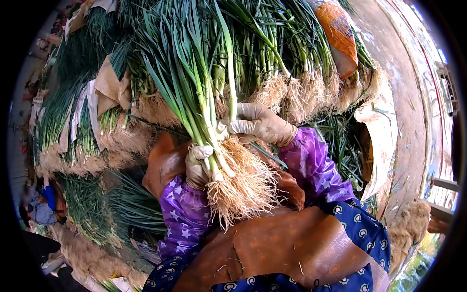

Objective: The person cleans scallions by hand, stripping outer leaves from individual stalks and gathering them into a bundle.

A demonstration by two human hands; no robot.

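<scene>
In the middle, my gloved left hand [198, 165] is wrapped round the lower stalks of a bunch of green garlic [209, 114]. Its long green leaves point up and away, and the pale tangled roots [243, 187] hang toward my lap. My gloved right hand [262, 125] is closed on the white lower part of a single green garlic stalk [232, 80], just right of the bunch. The right fingertips lie close against the bunch, so whether they touch it I cannot tell. Both forearms wear shiny purple sleeves with stars.
A brown leather-like apron [287, 243] covers my lap. Rows of rooted green garlic [301, 53] lie ahead and to the left, with paper sheets [108, 82] and an orange sack piece [336, 36] among them. Loose leaves [340, 141] lie at right. Another person [46, 204] is at far left.
</scene>
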